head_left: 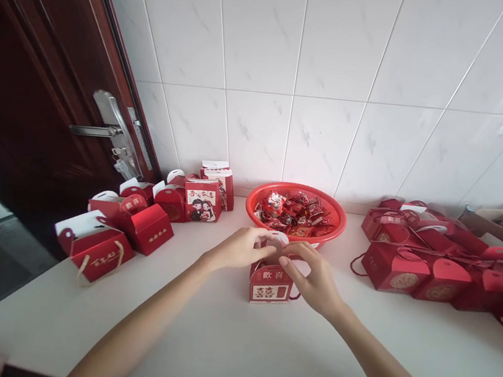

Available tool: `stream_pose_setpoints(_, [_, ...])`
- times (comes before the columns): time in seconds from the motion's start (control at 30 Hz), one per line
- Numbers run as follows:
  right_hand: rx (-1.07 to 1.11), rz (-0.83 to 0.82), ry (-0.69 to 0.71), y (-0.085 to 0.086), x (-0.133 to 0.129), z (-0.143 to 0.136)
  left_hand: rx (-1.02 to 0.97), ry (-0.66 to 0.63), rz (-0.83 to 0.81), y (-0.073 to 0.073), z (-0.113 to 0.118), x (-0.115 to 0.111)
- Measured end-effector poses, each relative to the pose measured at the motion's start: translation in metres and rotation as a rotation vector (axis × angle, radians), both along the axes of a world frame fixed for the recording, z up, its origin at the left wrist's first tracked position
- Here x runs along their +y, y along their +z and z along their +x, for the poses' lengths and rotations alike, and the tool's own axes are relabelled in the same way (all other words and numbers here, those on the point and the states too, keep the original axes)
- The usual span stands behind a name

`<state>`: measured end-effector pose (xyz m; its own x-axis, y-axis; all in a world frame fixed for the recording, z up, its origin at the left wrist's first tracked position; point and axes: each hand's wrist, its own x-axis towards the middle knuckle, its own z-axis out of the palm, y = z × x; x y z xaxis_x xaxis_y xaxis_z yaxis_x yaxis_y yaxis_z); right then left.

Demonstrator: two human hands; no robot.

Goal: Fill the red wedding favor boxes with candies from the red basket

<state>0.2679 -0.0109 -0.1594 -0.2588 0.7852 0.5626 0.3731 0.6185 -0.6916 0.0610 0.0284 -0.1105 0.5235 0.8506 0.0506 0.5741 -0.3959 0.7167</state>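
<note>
A small red gift box [269, 292] with white and gold Chinese characters on its front stands upright on the white table. Its upper flaps are partly raised, and a dark red cord handle shows at its right side. My left hand [243, 248] pinches the top flap from the left, thumb toward the front. From the right, my right hand [311, 278] has its thumb and fingers bent around the top edge. The inside of the box is mostly hidden by my hands. Just behind it sits a red plastic basket [341, 227] of wrapped candies [297, 212].
Several red boxes [152, 227] stand at the left, some with raised white-lined flaps. More closed red boxes [408, 270] crowd the right side, near a cardboard carton [490, 223]. A tiled wall [259, 133] rises behind; a dark wooden door [40, 59] is at the left.
</note>
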Motion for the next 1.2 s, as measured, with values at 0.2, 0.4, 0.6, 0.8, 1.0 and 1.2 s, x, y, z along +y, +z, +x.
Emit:
stream_pose_setpoints(0.2, [-0.028, -0.012, 0.077, -0.008, -0.008, 0.008, -0.026, -0.063, -0.065, -0.002, -0.009, -0.008])
stream_pose_setpoints(0.4, [-0.132, 0.023, 0.162, -0.008, -0.013, 0.012, 0.035, -0.006, -0.013, -0.008, -0.002, -0.012])
stream_pose_setpoints(0.6, [-0.097, -0.056, 0.212, -0.002, -0.021, 0.017, -0.057, -0.09, -0.061, -0.009, 0.0, -0.015])
stream_pose_setpoints(0.8, [-0.216, 0.008, 0.239, -0.006, -0.025, 0.011, -0.091, -0.052, -0.164, -0.014, -0.011, -0.018])
stream_pose_setpoints(1.0, [-0.248, 0.037, 0.169, -0.015, -0.022, 0.007, -0.199, 0.096, -0.002, -0.024, -0.014, -0.018])
stream_pose_setpoints(1.2, [-0.179, -0.027, 0.1, -0.022, -0.019, 0.006, -0.291, 0.261, 0.287, -0.038, -0.01, -0.002])
